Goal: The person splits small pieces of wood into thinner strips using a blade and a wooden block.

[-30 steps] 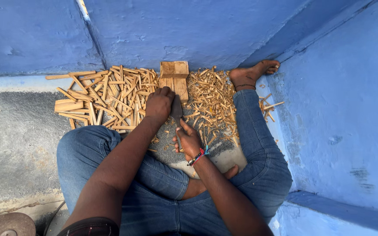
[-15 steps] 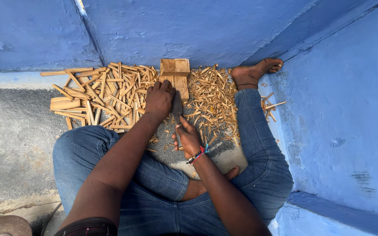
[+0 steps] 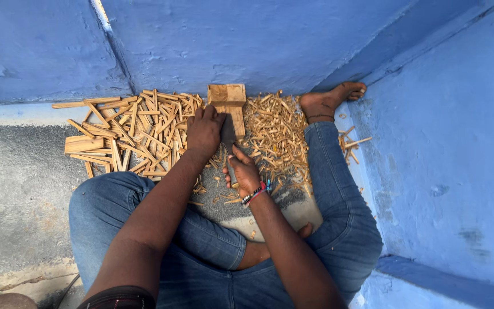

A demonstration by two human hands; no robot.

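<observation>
I sit cross-legged on the floor in blue jeans. My left hand (image 3: 204, 130) is closed over something against a small wooden block (image 3: 228, 101) that stands near the wall; what it holds is hidden under the fingers. My right hand (image 3: 243, 171) grips the handle of a dark flat blade (image 3: 227, 136), whose metal runs up beside the left hand toward the block. A beaded bracelet (image 3: 256, 193) circles my right wrist. A pile of cut wooden sticks (image 3: 127, 134) lies left of the block. Thin curled wood shavings (image 3: 275, 137) lie to its right.
Blue painted walls (image 3: 258, 40) close in at the back and on the right. My bare foot (image 3: 330, 100) rests by the right wall, with a few stray sticks (image 3: 353, 143) beside it. Grey rough floor (image 3: 18, 194) spreads to the left.
Both hands stay at the block with only slight shifts. The view has drifted a little, and the right hand with the blade sits marginally lower.
</observation>
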